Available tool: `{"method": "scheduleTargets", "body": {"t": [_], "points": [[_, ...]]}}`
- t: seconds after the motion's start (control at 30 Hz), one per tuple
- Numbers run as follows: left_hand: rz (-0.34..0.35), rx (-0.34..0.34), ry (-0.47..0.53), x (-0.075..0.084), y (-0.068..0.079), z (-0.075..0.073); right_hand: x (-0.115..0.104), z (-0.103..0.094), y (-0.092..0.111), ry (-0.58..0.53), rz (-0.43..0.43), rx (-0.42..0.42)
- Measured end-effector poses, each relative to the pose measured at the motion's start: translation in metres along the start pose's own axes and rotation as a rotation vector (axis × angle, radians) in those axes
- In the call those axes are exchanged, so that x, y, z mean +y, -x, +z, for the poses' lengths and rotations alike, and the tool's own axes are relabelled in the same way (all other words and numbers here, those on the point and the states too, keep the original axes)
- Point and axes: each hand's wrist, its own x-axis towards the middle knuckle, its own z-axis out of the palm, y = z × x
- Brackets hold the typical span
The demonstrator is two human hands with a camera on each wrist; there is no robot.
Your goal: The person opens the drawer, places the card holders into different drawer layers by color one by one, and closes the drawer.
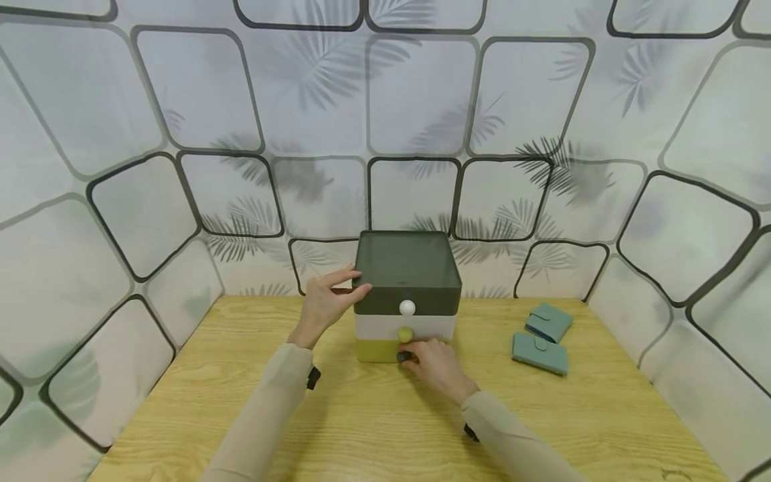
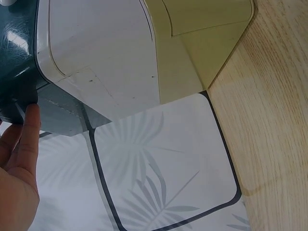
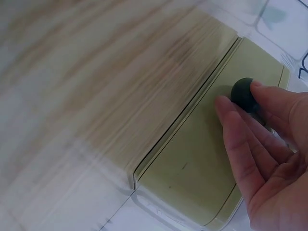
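I'd guess the drawer box is light, stiff plastic. Right hand pinches its lowest knob, likely the surest hold; left hand, fingers extended, touches its upper-left corner.

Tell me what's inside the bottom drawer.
The contents cannot be seen: the bottom drawer is closed. Its green front and dark knob, pinched by the right hand, show.

Left hand: you touch the dark tier of the box.
Table: beside the box's yellow tier.
Wall: behind the box.
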Motion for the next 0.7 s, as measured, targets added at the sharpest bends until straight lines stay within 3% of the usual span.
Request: {"method": "scheduleTargets", "body": {"t": [0.7], "points": [[-0.007, -0.001, 0.005, 0.0008, 0.0003, 0.0007, -0.005, -0.0009, 0.0043, -0.084, 0.006, -0.029]]}}
